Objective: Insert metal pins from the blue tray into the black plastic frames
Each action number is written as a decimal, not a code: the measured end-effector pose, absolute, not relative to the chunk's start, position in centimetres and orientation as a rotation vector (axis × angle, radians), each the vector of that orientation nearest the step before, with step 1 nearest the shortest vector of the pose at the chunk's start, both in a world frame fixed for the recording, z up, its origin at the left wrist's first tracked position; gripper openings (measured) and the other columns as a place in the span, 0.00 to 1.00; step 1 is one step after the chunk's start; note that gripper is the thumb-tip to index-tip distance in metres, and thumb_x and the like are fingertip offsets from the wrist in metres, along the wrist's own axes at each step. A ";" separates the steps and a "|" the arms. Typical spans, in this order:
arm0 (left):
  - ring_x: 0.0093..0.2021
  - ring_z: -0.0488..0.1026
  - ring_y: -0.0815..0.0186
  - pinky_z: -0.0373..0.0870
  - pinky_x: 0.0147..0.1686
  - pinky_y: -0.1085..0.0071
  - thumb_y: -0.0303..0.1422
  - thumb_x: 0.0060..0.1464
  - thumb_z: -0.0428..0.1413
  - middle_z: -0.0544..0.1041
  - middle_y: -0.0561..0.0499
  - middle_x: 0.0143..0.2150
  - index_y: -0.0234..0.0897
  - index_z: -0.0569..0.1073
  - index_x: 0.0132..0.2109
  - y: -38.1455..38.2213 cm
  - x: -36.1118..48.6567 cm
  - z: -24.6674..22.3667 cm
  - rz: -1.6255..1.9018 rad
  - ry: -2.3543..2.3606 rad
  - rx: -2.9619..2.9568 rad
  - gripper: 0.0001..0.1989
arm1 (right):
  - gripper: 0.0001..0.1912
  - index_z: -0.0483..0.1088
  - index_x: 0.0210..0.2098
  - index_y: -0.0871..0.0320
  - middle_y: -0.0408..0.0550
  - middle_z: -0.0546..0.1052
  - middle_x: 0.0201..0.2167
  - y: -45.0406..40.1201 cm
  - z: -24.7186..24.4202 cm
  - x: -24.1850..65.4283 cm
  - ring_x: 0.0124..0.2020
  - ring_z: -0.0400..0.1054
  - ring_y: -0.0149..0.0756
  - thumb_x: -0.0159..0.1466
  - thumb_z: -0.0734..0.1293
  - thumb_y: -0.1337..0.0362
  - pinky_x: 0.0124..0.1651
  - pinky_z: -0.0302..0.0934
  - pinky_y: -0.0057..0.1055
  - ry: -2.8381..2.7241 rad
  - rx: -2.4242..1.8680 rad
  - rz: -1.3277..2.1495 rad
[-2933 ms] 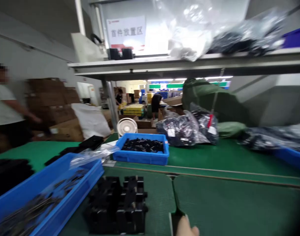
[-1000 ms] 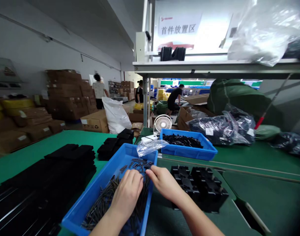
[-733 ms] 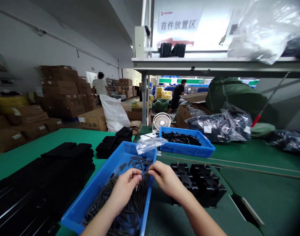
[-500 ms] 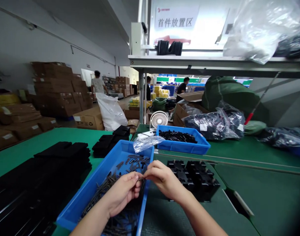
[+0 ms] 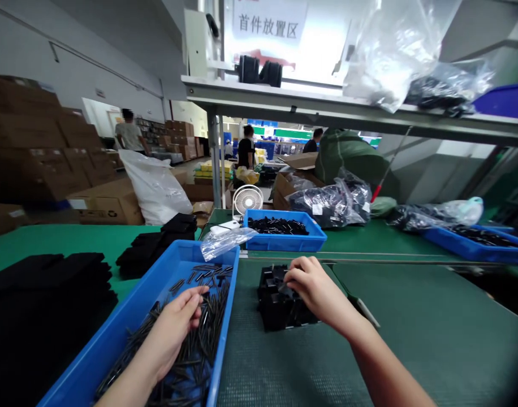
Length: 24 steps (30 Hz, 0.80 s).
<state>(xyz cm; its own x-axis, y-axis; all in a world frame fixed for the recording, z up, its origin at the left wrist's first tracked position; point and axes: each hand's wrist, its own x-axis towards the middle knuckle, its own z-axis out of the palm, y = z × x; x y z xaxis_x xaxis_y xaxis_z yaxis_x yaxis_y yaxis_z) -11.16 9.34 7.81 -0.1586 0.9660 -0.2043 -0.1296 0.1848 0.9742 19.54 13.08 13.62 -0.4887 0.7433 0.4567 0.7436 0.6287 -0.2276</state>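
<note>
While the blue bin [image 5: 168,270] flanks the black blocks [image 5: 275,311], presumably for easy reach, left hand [image 5: 177,323] and right hand [image 5: 317,287] both pinch together, contents unclear.

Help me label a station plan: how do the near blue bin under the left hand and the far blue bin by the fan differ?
The near bin holds thin dark rods; the far bin holds small black pieces. The near bin shows bare blue floor toward its far end; the far bin's floor looks covered. The near bin lies slanted; the far bin lies crosswise. Both are blue and open-topped.
</note>
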 end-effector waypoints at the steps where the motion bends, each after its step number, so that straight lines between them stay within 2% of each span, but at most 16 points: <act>1: 0.31 0.63 0.71 0.62 0.28 0.76 0.42 0.50 0.57 0.68 0.53 0.36 0.35 0.70 0.48 9.4 -11.2 7.6 1.234 1.351 0.927 0.20 | 0.07 0.71 0.36 0.55 0.50 0.68 0.40 13.3 13.4 19.6 0.42 0.60 0.41 0.64 0.62 0.71 0.44 0.60 0.38 -2.329 -1.178 -0.044; 10: 0.35 0.69 0.65 0.67 0.35 0.70 0.44 0.48 0.57 0.73 0.51 0.36 0.36 0.71 0.44 9.8 -11.1 8.4 1.288 1.474 1.139 0.20 | 0.07 0.74 0.33 0.58 0.51 0.68 0.37 16.4 11.4 18.7 0.41 0.59 0.41 0.64 0.64 0.71 0.44 0.59 0.37 -2.372 -1.260 -0.192; 12: 0.36 0.69 0.64 0.67 0.37 0.69 0.44 0.47 0.58 0.74 0.50 0.37 0.36 0.71 0.44 9.5 -10.6 9.2 1.304 1.507 1.173 0.20 | 0.06 0.75 0.35 0.57 0.51 0.69 0.38 16.3 11.4 18.5 0.42 0.59 0.42 0.63 0.65 0.71 0.46 0.59 0.39 -2.380 -1.258 -0.137; 15: 0.38 0.71 0.62 0.68 0.39 0.67 0.43 0.48 0.58 0.74 0.50 0.37 0.38 0.68 0.44 7.8 -8.1 10.0 1.286 1.513 1.254 0.19 | 0.15 0.71 0.49 0.53 0.50 0.69 0.45 14.9 12.0 18.3 0.47 0.60 0.41 0.62 0.67 0.69 0.52 0.58 0.39 -2.293 -1.143 0.202; 17: 0.39 0.72 0.62 0.69 0.41 0.66 0.41 0.50 0.57 0.74 0.51 0.37 0.40 0.66 0.44 6.3 -5.4 10.2 1.232 1.478 1.336 0.16 | 0.20 0.68 0.53 0.51 0.47 0.70 0.45 13.2 12.5 18.1 0.46 0.64 0.37 0.61 0.69 0.65 0.50 0.61 0.34 -2.234 -0.980 0.599; 20: 0.40 0.73 0.62 0.69 0.43 0.65 0.38 0.53 0.55 0.74 0.50 0.38 0.41 0.65 0.44 5.0 -1.1 9.4 1.173 1.394 1.421 0.12 | 0.14 0.72 0.46 0.54 0.43 0.74 0.36 10.4 12.8 17.7 0.37 0.68 0.32 0.59 0.71 0.62 0.40 0.63 0.26 -2.136 -0.825 1.007; 23: 0.42 0.73 0.61 0.70 0.44 0.63 0.37 0.54 0.53 0.74 0.48 0.42 0.41 0.64 0.44 5.5 1.9 7.7 1.211 1.345 1.401 0.11 | 0.03 0.74 0.36 0.57 0.42 0.75 0.32 9.5 12.2 17.9 0.35 0.68 0.30 0.61 0.68 0.67 0.39 0.61 0.25 -2.066 -0.875 0.978; 24: 0.43 0.73 0.61 0.70 0.45 0.63 0.37 0.55 0.53 0.73 0.47 0.43 0.40 0.64 0.45 5.9 2.6 7.1 1.246 1.342 1.383 0.12 | 0.03 0.74 0.33 0.58 0.42 0.75 0.31 9.7 11.9 18.2 0.34 0.68 0.30 0.61 0.68 0.69 0.38 0.61 0.24 -2.047 -0.901 0.932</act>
<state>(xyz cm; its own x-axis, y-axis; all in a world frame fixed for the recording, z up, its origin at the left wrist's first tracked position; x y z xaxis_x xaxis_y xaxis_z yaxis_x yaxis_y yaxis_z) 2.62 5.92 7.10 -0.0590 0.9926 0.1062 0.1795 -0.0941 0.9793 18.16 9.74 11.93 -0.5103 0.8040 0.3053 0.2977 0.4983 -0.8143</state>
